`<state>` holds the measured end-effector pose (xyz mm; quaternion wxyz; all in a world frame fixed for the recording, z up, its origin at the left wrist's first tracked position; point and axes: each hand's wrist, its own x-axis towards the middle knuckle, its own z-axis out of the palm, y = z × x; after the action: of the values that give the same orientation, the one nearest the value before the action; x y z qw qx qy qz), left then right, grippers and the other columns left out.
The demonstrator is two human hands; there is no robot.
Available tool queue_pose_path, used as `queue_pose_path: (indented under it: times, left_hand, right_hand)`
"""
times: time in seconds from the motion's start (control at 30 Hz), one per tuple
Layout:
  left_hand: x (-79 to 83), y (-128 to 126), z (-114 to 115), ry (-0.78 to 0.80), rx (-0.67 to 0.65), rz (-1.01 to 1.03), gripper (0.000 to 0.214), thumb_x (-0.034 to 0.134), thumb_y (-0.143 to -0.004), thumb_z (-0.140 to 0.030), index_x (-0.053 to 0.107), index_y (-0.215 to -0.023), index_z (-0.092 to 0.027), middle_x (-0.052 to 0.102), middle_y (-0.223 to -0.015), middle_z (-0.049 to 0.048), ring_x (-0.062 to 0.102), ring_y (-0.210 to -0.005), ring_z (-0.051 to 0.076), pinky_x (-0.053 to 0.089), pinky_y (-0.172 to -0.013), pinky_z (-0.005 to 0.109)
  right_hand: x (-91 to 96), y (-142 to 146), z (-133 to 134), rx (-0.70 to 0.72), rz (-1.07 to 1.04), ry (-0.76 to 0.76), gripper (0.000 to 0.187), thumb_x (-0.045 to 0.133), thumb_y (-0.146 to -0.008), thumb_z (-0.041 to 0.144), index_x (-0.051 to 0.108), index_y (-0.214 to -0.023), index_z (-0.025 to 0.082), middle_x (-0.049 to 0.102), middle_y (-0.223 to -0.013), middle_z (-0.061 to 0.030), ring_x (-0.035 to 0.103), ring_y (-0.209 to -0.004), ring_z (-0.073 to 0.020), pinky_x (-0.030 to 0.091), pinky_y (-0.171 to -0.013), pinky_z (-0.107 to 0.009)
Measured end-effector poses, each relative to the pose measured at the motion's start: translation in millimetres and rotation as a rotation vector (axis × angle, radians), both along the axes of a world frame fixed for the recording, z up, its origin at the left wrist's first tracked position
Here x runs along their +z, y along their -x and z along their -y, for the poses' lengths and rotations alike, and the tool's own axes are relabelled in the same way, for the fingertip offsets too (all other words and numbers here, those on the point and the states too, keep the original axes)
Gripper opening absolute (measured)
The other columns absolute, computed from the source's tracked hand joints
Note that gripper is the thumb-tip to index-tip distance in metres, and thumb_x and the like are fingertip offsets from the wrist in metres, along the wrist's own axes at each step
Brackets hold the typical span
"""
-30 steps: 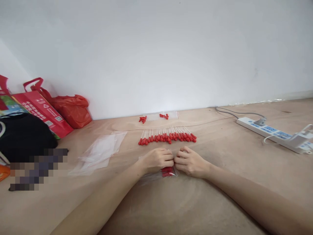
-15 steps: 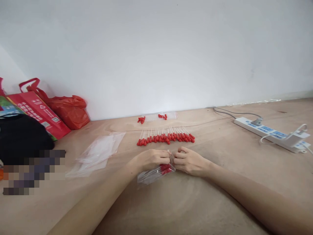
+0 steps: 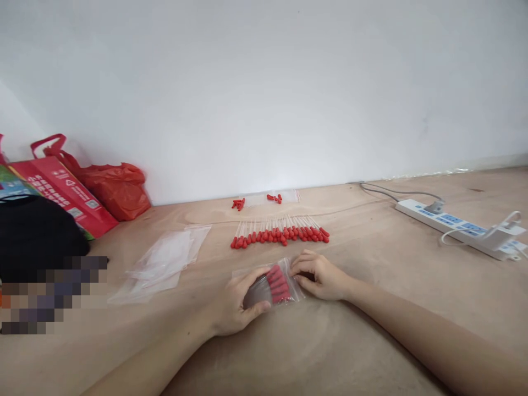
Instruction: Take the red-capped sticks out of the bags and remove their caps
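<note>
A clear zip-lock bag lies on the wooden table in front of me, with several red-bulbed droppers side by side inside it. My left hand grips the bag from the left, thumb on the near side and fingers on the far side. At the zip end, my right hand has its fingers curled against the bag's right edge. Beyond both hands is a row of loose droppers, their red bulbs toward me and clear stems pointing away.
A stack of clear bags lies to the left. Near the wall are another bag with red-bulbed droppers. Red shopping bags and a black bag stand at far left. A power strip with cables lies right.
The bag has gone from bunched and raised between my pinched fingers to flat on the table. My left hand has moved left and toward me, spreading around it; my right fingers have loosened.
</note>
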<state>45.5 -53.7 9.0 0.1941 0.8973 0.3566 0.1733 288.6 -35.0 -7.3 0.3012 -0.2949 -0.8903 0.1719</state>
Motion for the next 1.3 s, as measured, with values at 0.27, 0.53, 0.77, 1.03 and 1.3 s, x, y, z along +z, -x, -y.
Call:
queue_pose_path:
  times: [0.27,0.53,0.77,1.03,1.3]
  left_hand:
    - [-2.7,-1.8,-0.6,0.069,0.029,-0.024,0.053,0.051,-0.078,-0.038,0.032,-0.127,-0.025,0.047,-0.126,0.0055,0.048,-0.111,0.023,0.038,-0.093,0.038]
    - [-5.1,-2.5,0.4,0.051,0.034,0.004,0.047,0.048,-0.081,-0.035,0.034,-0.125,-0.025,0.049,-0.123,0.0051,0.049,-0.108,0.021,0.039,-0.091,0.035]
    - [-5.0,-4.9,1.6,0.015,0.038,0.001,0.045,0.049,-0.080,-0.033,0.036,-0.122,-0.025,0.051,-0.121,0.0045,0.050,-0.107,0.020,0.040,-0.090,0.034]
    - [-5.7,-5.4,1.2,0.012,0.011,0.047,0.042,0.048,-0.081,-0.032,0.037,-0.121,-0.024,0.052,-0.120,0.0047,0.050,-0.107,0.020,0.041,-0.090,0.034]
    - [-7.8,-3.4,-0.6,-0.006,0.003,0.048,0.042,0.050,-0.080,-0.034,0.040,-0.119,-0.023,0.048,-0.124,0.0071,0.046,-0.112,0.021,0.037,-0.094,0.036]
  right_hand:
    - [-2.9,10.8,2.7,-0.097,-0.045,0.098,0.020,0.046,-0.082,0.022,0.065,-0.089,0.020,0.062,-0.078,-0.0040,0.052,-0.075,-0.0145,0.039,-0.074,-0.029]
    - [-8.4,4.8,1.5,0.076,-0.150,0.425,0.051,0.052,-0.079,0.033,0.042,-0.126,0.019,0.047,-0.061,0.0052,0.039,-0.054,-0.0070,0.036,-0.055,-0.020]
    - [-0.4,8.2,3.0,-0.009,-0.165,0.430,0.037,0.076,-0.052,0.035,0.064,-0.082,0.017,0.053,-0.070,0.0033,0.044,-0.060,-0.0081,0.036,-0.054,-0.019]
    - [1.4,18.1,8.4,-0.113,-0.119,0.381,0.037,0.076,-0.048,0.033,0.059,-0.077,0.018,0.056,-0.073,0.0018,0.049,-0.067,-0.0114,0.038,-0.057,-0.021]
    - [2.9,20.4,9.9,-0.086,-0.079,0.388,0.023,0.067,-0.056,0.023,0.054,-0.074,0.016,0.053,-0.067,0.0041,0.045,-0.058,-0.0074,0.034,-0.051,-0.018]
